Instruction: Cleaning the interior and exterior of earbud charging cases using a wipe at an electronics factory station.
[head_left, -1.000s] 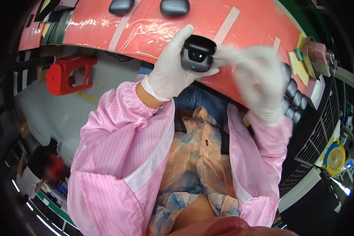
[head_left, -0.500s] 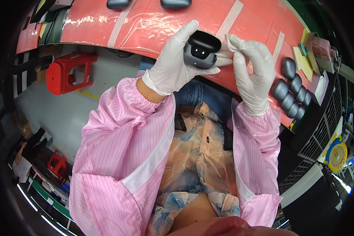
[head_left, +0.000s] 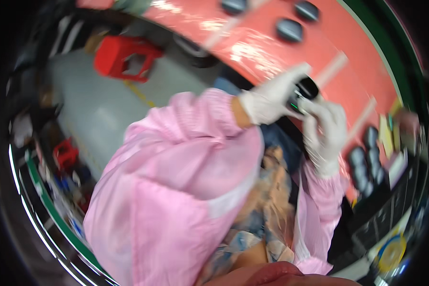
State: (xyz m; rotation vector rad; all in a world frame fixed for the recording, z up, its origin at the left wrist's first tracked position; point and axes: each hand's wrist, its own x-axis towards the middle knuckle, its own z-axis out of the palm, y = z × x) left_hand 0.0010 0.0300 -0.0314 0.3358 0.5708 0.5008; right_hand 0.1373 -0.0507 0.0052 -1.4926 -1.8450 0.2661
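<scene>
My gloved left hand (head_left: 267, 100) holds a dark earbud charging case (head_left: 308, 87) with its lid raised. A green light glows on the front of the case. At the case's near right side, my gloved right hand (head_left: 326, 131) has its fingertips bent together against the opening. Blur and the fingers hide whatever they pinch. Farther off on the red table mat (head_left: 257, 45) lie more dark cases, one case (head_left: 290, 30) near the middle and another case (head_left: 307, 10) behind it.
Several dark rounded cases (head_left: 360, 164) are grouped at the table's right, beside yellow pads (head_left: 386, 136). A red stool (head_left: 112, 57) stands on the grey floor at the left. A yellow and blue fan (head_left: 392, 252) is at the lower right.
The view has swung, so the scene sits farther right and is tilted. My right fingers, apart from the case before, now reach its opening. The left hand keeps hold of the case.
</scene>
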